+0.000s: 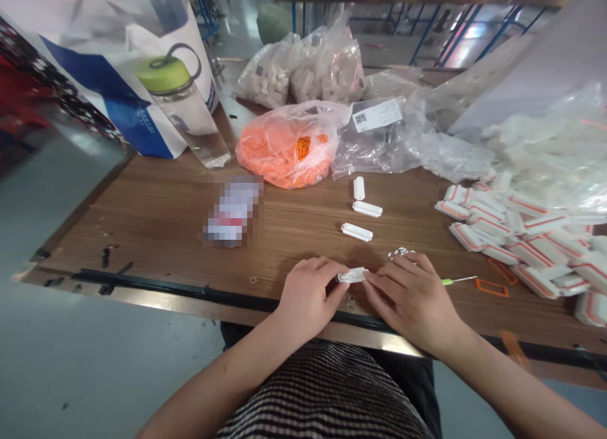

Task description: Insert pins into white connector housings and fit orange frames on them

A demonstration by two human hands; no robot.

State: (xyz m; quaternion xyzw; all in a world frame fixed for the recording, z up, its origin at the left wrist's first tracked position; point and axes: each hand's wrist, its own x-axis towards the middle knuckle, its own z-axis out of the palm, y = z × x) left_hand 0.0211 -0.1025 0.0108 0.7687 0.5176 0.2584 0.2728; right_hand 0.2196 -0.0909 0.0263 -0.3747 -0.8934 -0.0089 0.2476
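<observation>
My left hand [306,293] and my right hand [411,295] meet at the near edge of the wooden table [161,224]. Both pinch a small white plastic piece [351,275] between their fingertips, the left at its left end, the right at its right end. Three similar white pieces [357,231] lie loose just beyond the hands. A few tiny white bits [401,252] sit by my right knuckles. A thin tool with a green handle [459,279] lies right of my right hand.
A bag of orange parts [289,145], clear bags of white parts [303,69], and a water bottle with a green lid [184,107] stand at the back. Finished white-and-orange pieces [516,236] are piled at the right. A blurred packet [232,211] lies mid-table.
</observation>
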